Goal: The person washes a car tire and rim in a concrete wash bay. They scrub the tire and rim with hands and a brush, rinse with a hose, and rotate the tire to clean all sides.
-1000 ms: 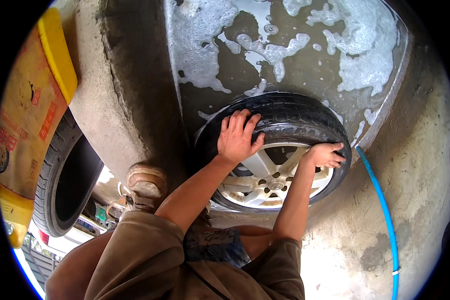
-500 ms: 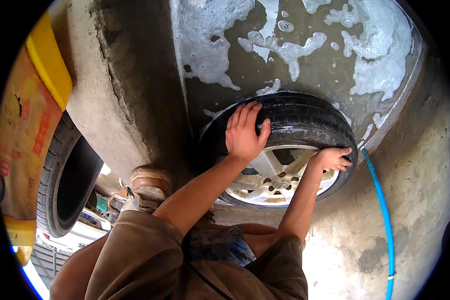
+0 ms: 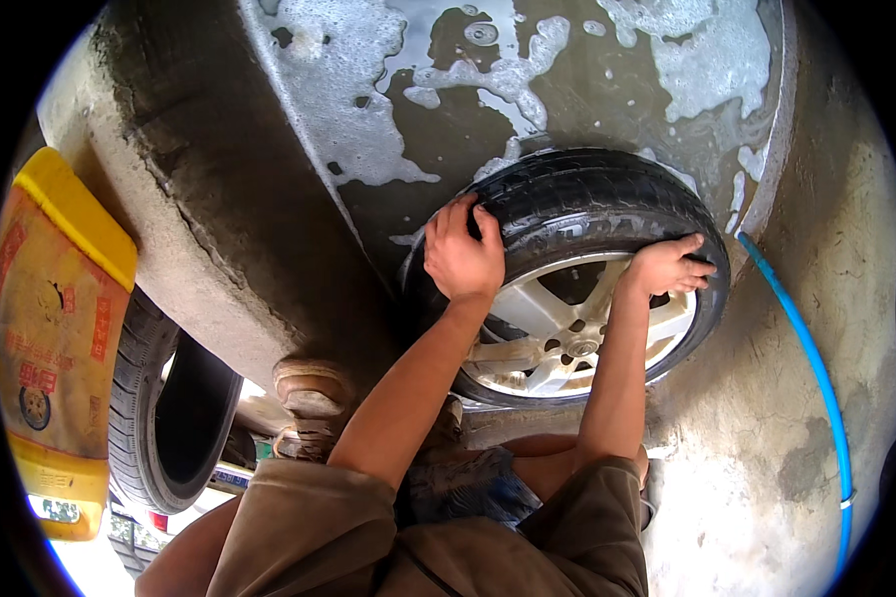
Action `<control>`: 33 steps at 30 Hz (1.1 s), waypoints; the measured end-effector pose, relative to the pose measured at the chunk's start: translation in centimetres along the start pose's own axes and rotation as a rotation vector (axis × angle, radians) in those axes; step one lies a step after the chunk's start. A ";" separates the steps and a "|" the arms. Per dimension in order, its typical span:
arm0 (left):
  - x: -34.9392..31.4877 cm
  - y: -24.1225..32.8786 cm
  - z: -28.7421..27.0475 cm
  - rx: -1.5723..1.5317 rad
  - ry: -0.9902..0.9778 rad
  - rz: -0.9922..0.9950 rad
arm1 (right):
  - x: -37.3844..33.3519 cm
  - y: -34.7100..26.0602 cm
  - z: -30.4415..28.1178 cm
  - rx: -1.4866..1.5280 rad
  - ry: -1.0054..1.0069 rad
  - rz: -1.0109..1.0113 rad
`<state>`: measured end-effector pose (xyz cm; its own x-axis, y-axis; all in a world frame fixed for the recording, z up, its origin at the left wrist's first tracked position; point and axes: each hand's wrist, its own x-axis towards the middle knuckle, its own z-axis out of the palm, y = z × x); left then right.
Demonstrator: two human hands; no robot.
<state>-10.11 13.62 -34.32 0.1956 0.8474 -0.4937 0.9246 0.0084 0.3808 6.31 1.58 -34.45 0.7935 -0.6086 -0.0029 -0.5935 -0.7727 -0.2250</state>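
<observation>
- The left hand [image 3: 460, 261] was curled over the wet tread at the upper left of the black rubber tyre on its silver five-spoke alloy wheel [image 3: 567, 274]; the fingers were closed onto the rubber, the thumb toward the rim.
- The right hand [image 3: 667, 267] lay on the right sidewall, fingers spread and only half closed, so it pressed more than it clamped.
- The wheel stood tilted in the foamy, soapy water of the grey concrete basin [image 3: 607, 70], its lower edge near the basin's rim.
- I judged it heavy and stiff. The soapy rubber looked slippery, so the tread shoulders at opposite sides seemed the safest hold; the smooth spokes would slip more.
- To the right, a thin blue hose [image 3: 816, 368] ran along the concrete floor [image 3: 747, 478].
- At the left, a second black tyre [image 3: 159, 418] stood beside a yellow and orange plastic canister [image 3: 60, 318].
</observation>
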 end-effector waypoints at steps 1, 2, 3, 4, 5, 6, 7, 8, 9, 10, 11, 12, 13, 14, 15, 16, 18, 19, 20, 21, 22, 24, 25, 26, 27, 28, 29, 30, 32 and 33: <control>-0.1 0.0 0.0 0.006 0.010 0.015 | 0.3 0.4 0.2 -0.010 0.006 -0.006; 0.0 0.1 -0.1 0.018 0.016 0.020 | 0.3 0.6 0.3 -0.005 0.003 -0.007; -0.1 0.2 0.0 0.019 0.015 0.020 | 0.4 0.7 0.4 0.001 0.000 -0.008; -0.3 0.3 0.1 0.020 0.014 0.020 | 0.7 0.9 0.4 0.006 -0.001 -0.005; -0.3 0.5 0.2 0.022 0.015 0.023 | 0.8 0.8 0.4 -0.002 0.007 -0.002; -0.4 0.6 0.2 0.027 0.017 0.026 | 1.1 1.2 0.5 -0.003 0.016 -0.006; -0.4 0.6 0.2 0.049 0.014 0.026 | 1.3 1.6 0.6 -0.005 0.025 -0.009; -0.5 0.5 0.2 0.066 0.011 0.025 | 1.2 1.5 0.7 0.006 0.037 -0.028; -0.5 0.6 0.1 0.083 0.008 0.026 | 1.3 1.8 1.1 -0.013 0.065 -0.062; -0.5 0.6 0.0 0.094 -0.010 -0.005 | 1.4 2.0 1.3 -0.013 0.068 -0.070; -0.5 0.8 -0.1 0.092 -0.008 -0.023 | 1.3 1.7 1.4 -0.007 0.074 -0.079; -0.6 0.7 0.0 0.079 0.001 -0.025 | 1.4 1.7 1.4 -0.010 0.074 -0.087; -0.7 0.6 0.2 0.066 0.009 -0.028 | 1.6 1.8 1.3 -0.016 0.090 -0.090; -0.7 0.5 0.3 0.066 0.011 -0.025 | 1.4 1.6 1.0 -0.009 0.082 -0.077; -0.7 0.5 0.3 0.066 0.012 -0.023 | 1.3 1.3 0.7 -0.002 0.075 -0.066; -0.6 0.5 0.3 0.065 0.012 -0.021 | 1.1 1.1 0.8 -0.003 0.083 -0.074; -0.5 0.1 0.6 0.078 0.028 -0.032 | 1.3 1.4 1.4 -0.026 0.114 -0.092; -0.5 0.0 0.6 0.086 0.037 -0.033 | 1.3 1.7 1.6 -0.015 0.137 -0.116; -0.4 0.5 0.4 0.090 -0.029 -0.092 | 1.3 1.6 1.6 -0.004 0.142 -0.120; -0.5 0.7 0.2 0.091 -0.031 -0.105 | 1.3 1.5 1.5 0.006 0.147 -0.123; -0.7 0.9 0.0 0.092 -0.034 -0.116 | 1.3 1.5 1.2 -0.008 0.145 -0.127; -0.8 0.8 0.3 0.099 -0.006 -0.105 | 1.3 1.3 0.6 0.009 0.126 -0.107; -0.9 0.7 0.5 0.083 0.006 -0.080 | 1.4 1.4 0.4 0.023 0.125 -0.100; -1.0 1.0 0.5 0.105 0.006 -0.101 | 1.5 1.6 0.5 0.023 0.145 -0.106; -1.2 1.3 0.4 0.133 -0.003 -0.118 | 1.5 1.6 0.6 0.013 0.150 -0.124; -1.4 1.7 0.2 0.125 -0.009 -0.120 | 1.6 1.8 1.0 0.003 0.155 -0.138; -1.3 1.7 0.0 0.119 -0.003 -0.132 | 1.3 1.1 0.4 -0.009 0.082 -0.113; -1.3 1.3 0.1 0.128 0.009 -0.109 | 1.4 1.0 0.2 0.012 0.057 -0.103; -1.5 1.9 0.2 0.124 -0.003 -0.122 | 1.7 0.9 0.0 0.050 0.052 -0.105; -1.6 1.9 0.3 0.130 0.003 -0.117 | 1.8 1.0 -0.1 0.053 0.048 -0.103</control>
<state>-8.52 12.12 -33.04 0.0833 0.8462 -0.5264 0.9756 0.0383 0.2161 7.17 -0.31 -34.53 0.8417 -0.5355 0.0688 -0.5005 -0.8217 -0.2726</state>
